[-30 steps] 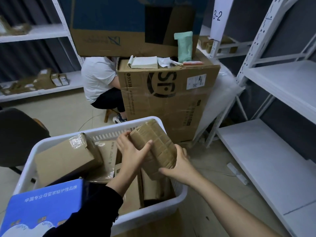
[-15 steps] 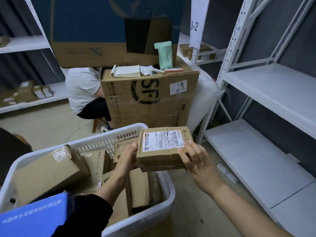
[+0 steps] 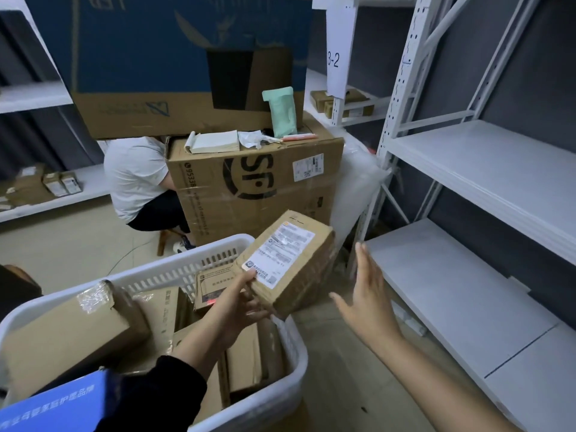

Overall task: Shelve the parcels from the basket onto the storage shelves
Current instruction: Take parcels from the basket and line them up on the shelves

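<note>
My left hand (image 3: pixel 246 302) grips the near corner of a small brown cardboard parcel (image 3: pixel 293 266) with a white shipping label, held tilted above the right rim of the white plastic basket (image 3: pixel 174 269). My right hand (image 3: pixel 369 304) is off the parcel, fingers straight and spread, a short way to its right. The basket holds several more cardboard parcels (image 3: pixel 71 332) and a blue box (image 3: pixel 53 406) at its near left. White metal storage shelves (image 3: pixel 461 294) stand on the right, with a low board and a higher board (image 3: pixel 486 169), both bare.
A large SF-marked carton (image 3: pixel 249 188) stands behind the basket, with a notepad and a green pouch on top and a bigger blue carton above. A seated person in a white shirt (image 3: pixel 137 176) is behind it. More shelves (image 3: pixel 46 191) with small parcels line the left.
My right hand let go of the parcel and moved off to the right. My left hand alone now holds it, turned so the label faces up and tilted toward the shelves.
</note>
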